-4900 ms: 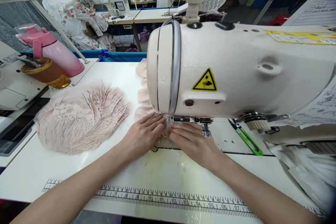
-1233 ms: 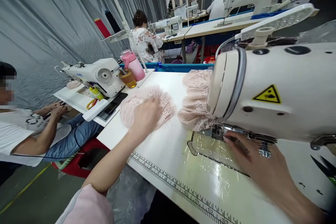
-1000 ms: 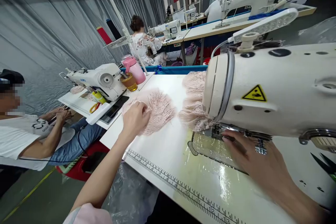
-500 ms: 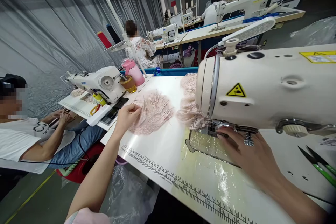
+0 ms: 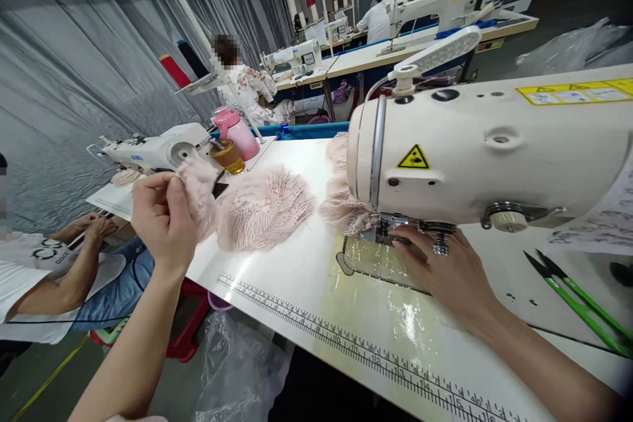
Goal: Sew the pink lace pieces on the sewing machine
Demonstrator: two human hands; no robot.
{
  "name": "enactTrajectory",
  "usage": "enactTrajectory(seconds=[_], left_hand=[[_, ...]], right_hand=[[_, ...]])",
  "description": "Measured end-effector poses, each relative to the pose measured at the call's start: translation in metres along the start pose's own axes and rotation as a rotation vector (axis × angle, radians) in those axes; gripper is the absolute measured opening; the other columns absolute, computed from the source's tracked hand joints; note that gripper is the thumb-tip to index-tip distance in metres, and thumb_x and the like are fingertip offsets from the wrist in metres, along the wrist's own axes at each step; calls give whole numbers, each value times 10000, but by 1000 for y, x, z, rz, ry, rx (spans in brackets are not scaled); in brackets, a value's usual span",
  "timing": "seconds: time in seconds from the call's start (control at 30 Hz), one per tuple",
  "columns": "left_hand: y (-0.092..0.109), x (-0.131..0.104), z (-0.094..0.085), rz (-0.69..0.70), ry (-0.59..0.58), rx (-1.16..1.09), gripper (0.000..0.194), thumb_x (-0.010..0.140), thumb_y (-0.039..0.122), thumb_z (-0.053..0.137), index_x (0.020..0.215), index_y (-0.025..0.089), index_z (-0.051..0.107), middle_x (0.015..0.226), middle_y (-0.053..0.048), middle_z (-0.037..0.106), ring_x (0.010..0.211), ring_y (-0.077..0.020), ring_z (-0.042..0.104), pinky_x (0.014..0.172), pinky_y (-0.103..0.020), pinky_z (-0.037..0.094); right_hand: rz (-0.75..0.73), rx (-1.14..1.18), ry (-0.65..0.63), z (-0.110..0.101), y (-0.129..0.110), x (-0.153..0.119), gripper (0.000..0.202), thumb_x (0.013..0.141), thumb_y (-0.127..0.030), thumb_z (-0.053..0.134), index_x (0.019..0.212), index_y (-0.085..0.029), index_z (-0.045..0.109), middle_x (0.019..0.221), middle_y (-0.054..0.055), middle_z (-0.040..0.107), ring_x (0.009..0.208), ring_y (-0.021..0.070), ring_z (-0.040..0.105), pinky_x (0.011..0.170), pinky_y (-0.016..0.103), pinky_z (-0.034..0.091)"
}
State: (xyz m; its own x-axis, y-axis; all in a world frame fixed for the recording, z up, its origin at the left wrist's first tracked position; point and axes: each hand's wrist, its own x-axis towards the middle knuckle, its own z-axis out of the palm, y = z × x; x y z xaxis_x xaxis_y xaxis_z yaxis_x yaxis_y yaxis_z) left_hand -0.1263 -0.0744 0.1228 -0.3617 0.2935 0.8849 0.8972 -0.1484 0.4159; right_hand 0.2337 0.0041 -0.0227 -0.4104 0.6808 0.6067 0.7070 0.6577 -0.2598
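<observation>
**Lace pc. pinched in L hand; R hand at presser foot**

Near edge of worktop is printed w/ ruler scale. Lace pc., pale pink, is held up by L hand, grip pressed together on it btwn thumb & fingers. R hand is placed right by presser foot; whether anything is pinched in that grip can't be told. Green-handled thread snips are laid to R of it. Lace pile is set mid-worktop, just beyond held pc.; contact btwn the two can't be made out. Ruffled lace is partly hidden by sewing machine head. Farther back, pink bottle is stood w/ amber cup just beside. In bkgd, co-worker in floral top is seated near another machine.
</observation>
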Motion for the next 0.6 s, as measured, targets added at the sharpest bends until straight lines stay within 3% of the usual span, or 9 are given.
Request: enactTrajectory(seconds=[0.1, 0.23, 0.33, 0.4, 0.47, 0.53, 0.6], left_hand=[[39, -17, 1, 14, -311, -124, 163, 877, 314, 599, 904, 156, 629, 789, 13, 576, 635, -73, 468, 596, -186, 371], [75, -25, 23, -30, -291, -410, 147, 889, 315, 616, 906, 169, 625, 805, 15, 561, 710, -77, 482, 657, -174, 384], [82, -25, 48, -204, -446, -574, 141, 899, 316, 608, 904, 176, 599, 825, 13, 557, 709, -70, 480, 645, -161, 391], [80, -31, 62, -321, -639, -588, 160, 904, 355, 592, 906, 195, 582, 744, 29, 509, 611, -65, 437, 540, -158, 360], [78, -45, 71, -406, -947, -535, 188, 912, 399, 559, 927, 212, 569, 659, 42, 453, 514, -66, 386, 445, -168, 305], [81, -63, 74, -468, -1276, -474, 218, 927, 429, 509, 947, 217, 557, 599, 50, 400, 447, -68, 330, 387, -182, 239], [88, -79, 70, -531, -1459, -473, 255, 935, 467, 475, 935, 221, 542, 559, 62, 333, 412, -64, 260, 365, -190, 177]], right_hand=[[17, -15, -45, -4, -3, 2, 320, 1000, -302, 377, 1033, -215, 683, 752, 55, 647, 792, 252, 607, 819, 407, 430], [86, 14, -79, -8, -6, 4, 294, 978, -278, 409, 999, -206, 694, 713, 40, 630, 785, 249, 598, 839, 403, 439], [130, 25, -100, -8, -7, 4, 309, 981, -294, 410, 982, -190, 702, 630, 31, 585, 735, 249, 573, 828, 405, 450], [131, 30, -107, -8, -7, 3, 325, 989, -299, 403, 986, -175, 703, 633, 39, 583, 730, 249, 568, 830, 413, 454], [118, 36, -108, -6, -6, 3, 329, 996, -298, 398, 1000, -174, 702, 652, 43, 592, 746, 249, 575, 840, 423, 455], [106, 38, -101, -5, -5, 3, 319, 996, -300, 409, 1009, -174, 701, 678, 47, 606, 789, 256, 585, 854, 432, 455], [98, 41, -91, -5, -5, 4, 288, 986, -278, 433, 1012, -177, 701, 741, 56, 632, 844, 263, 593, 868, 437, 454]])
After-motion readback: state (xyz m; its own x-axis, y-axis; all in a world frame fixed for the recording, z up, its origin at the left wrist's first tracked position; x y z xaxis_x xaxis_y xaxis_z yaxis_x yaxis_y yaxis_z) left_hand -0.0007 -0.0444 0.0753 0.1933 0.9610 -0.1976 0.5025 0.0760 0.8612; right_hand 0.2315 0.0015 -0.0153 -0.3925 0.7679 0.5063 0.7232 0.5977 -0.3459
